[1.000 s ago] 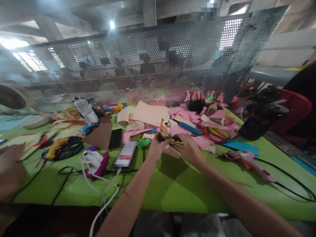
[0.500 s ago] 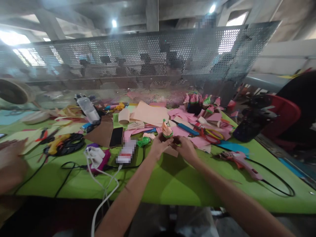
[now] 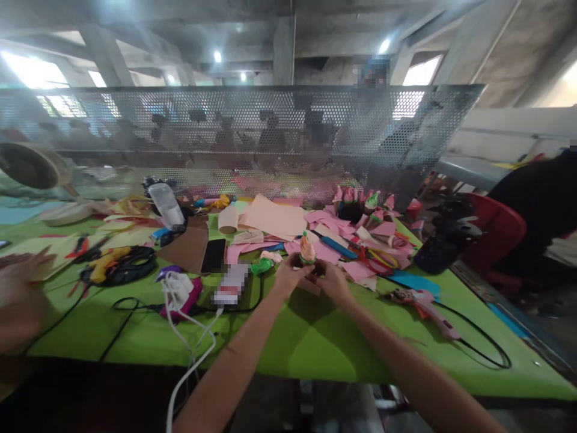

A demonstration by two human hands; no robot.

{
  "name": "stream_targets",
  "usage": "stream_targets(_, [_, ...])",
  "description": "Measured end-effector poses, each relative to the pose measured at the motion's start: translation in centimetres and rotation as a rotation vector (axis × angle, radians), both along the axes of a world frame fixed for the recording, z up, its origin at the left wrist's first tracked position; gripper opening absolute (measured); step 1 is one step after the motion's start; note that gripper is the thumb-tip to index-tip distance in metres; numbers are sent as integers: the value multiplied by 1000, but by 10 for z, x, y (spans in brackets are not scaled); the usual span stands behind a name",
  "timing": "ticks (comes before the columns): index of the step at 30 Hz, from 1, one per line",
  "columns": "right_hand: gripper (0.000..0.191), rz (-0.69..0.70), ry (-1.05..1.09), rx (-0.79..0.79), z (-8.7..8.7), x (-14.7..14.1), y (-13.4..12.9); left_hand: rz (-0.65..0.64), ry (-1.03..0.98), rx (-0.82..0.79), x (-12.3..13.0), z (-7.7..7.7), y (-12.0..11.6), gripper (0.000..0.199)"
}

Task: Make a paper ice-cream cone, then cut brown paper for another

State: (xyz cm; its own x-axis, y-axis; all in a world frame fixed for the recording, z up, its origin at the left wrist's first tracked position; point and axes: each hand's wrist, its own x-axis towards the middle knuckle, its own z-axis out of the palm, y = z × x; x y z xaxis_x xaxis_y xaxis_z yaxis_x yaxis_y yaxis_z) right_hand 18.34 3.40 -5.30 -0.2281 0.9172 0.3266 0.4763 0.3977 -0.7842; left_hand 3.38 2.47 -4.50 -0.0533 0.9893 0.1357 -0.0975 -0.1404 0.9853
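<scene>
A small craft cone point(image 3: 308, 248) with a peach paper swirl, a green tip and a green trim stands upright between my hands. My left hand point(image 3: 291, 275) is closed around its lower part, thumb across the front. My right hand point(image 3: 332, 282) pinches the base from the other side, and the fingertips partly hide what they grip. Beneath the hands lies a brown piece of paper point(image 3: 310, 287). Left of my left hand is a crumpled green piece point(image 3: 261, 266). Peach sheets point(image 3: 273, 215) and pink scraps point(image 3: 331, 221) lie just beyond.
A pink glue gun point(image 3: 433, 313) lies right, near scissors point(image 3: 376, 260) and a blue-handled tool point(image 3: 339, 248). Finished-looking cones point(image 3: 349, 195) stand behind. Phones point(image 3: 213, 256), a power strip with white cables point(image 3: 180, 294) and a yellow glue gun point(image 3: 106, 264) lie left, beside another person's hand point(image 3: 22, 294).
The camera view has tilted up and shifted slightly, so the table items sit lower or further left. Both hands keep hold of the cone, which stays upright.
</scene>
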Motion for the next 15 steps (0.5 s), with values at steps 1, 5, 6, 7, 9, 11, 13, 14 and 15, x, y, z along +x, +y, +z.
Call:
stream_targets(1, [16, -2, 10, 1, -1, 0, 1, -3, 26, 2, 1, 0, -1, 38])
stream_targets(5, [24, -17, 64, 7, -5, 3, 9, -43, 119, 8, 3, -1, -2, 43])
stream_targets(6, [22, -24, 78, 8, -4, 4, 11, -48, 139, 8, 3, -2, -1, 44])
stream_targets(7, [20, -32, 91, 8, -4, 6, 13, -48, 157, 8, 3, -3, 0, 44])
stream_targets(9, [16, -49, 118, 11, -2, 8, 17, -40, 194, 9, 1, -4, 2, 41])
stream_targets(11, [16, -69, 146, 17, -1, 10, 19, -33, 234, 16, -1, -6, 5, 34])
stream_targets(13, [19, -91, 175, 25, 0, 11, 21, -32, 274, 31, -4, -6, 6, 28])
stream_targets(14, [21, -102, 188, 31, 0, 11, 21, -34, 294, 42, -5, -6, 6, 27])
stream_targets(15, [23, -114, 200, 38, 0, 12, 22, -34, 312, 52, -5, -5, 5, 26])
